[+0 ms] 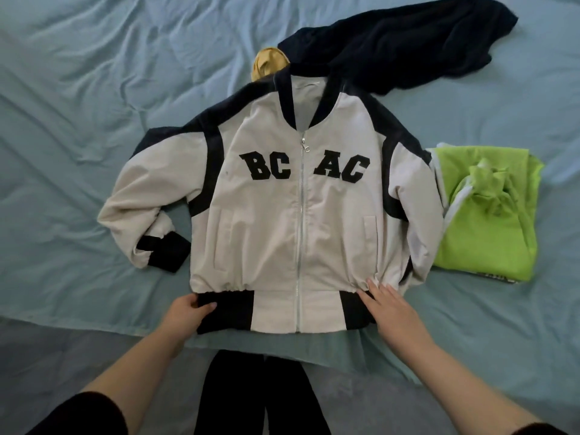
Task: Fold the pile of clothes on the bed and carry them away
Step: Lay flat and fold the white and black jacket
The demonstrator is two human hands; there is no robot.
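Left hand pinches the black hem band of the white-and-navy bomber jacket, spread flat on the bed; right hand lies flat on the hem, grip wide.

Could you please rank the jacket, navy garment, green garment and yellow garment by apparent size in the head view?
1. jacket
2. navy garment, narrowly, and lying farther away
3. green garment
4. yellow garment, mostly hidden
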